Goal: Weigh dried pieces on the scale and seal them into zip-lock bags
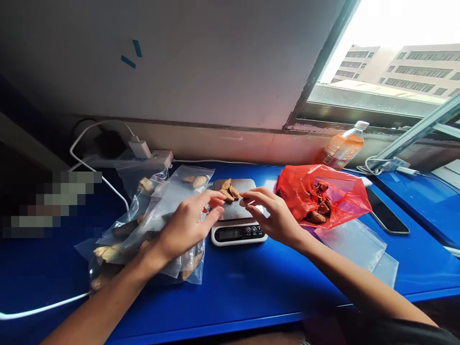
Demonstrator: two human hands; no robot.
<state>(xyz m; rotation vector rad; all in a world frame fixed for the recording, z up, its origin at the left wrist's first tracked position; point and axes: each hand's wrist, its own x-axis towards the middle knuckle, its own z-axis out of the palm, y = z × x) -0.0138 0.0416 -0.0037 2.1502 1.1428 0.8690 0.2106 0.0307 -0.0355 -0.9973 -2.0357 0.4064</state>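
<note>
A digital kitchen scale (239, 235) with a steel plate stands on the blue table, its display lit. Several brown, curled dried pieces (229, 191) lie on its plate. My left hand (192, 220) is at the plate's left side, thumb and fingers apart, close to these pieces. At the right side, my right hand (273, 213) pinches a small dark piece (246, 201) at its fingertips, partly hidden by the fingers. A red plastic bag (298, 187) stands to the right, its mouth open, with more brown dried pieces (318, 216) inside.
Clear zip bags (163, 201) holding dried pieces are heaped at left, beside a power strip (161, 159) and white cable (108, 178). Flat clear bags (355, 247), a phone (388, 213) and a drink bottle (345, 146) are at right. A wall and window stand behind.
</note>
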